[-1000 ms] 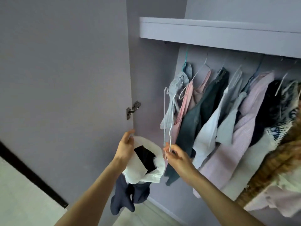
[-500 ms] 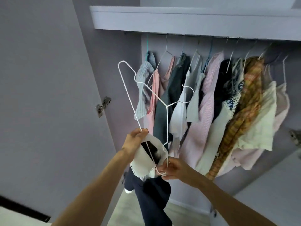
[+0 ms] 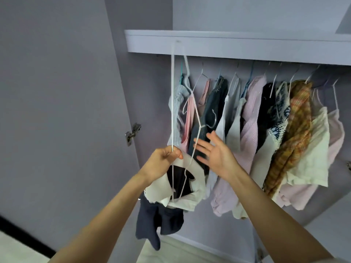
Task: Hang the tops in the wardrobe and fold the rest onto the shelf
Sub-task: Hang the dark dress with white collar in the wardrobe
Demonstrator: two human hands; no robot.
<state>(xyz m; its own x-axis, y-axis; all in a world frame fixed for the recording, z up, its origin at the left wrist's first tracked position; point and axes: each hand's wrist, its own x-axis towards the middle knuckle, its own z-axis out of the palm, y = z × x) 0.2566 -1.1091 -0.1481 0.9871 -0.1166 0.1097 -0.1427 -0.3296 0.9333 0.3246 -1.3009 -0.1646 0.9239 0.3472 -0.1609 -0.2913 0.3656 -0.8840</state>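
Right hand (image 3: 214,156) has let go of the white hanger (image 3: 172,92), fingers now spread open at frame centre.

Left of it, the left hand (image 3: 163,160) pinches hanger and white-collared navy top (image 3: 180,186); the hanger's long axis runs upward, hook nearest the free hand.

The wardrobe opening is bounded above by the shelf (image 3: 237,44), whose front edge overhangs the hanging clothes (image 3: 247,126). The clothes fill the space under the shelf from the blue striped top (image 3: 176,111) near the left end to the pale pink top (image 3: 336,133) at the right, packed with no clear gap between them. Free room lies at the left end, between the striped top and the wardrobe's left wall (image 3: 144,92). The white hanger (image 3: 172,92) stands upright across that gap, its top reaching the shelf edge. The open door (image 3: 57,111) with its hinge (image 3: 133,133) closes the left side.
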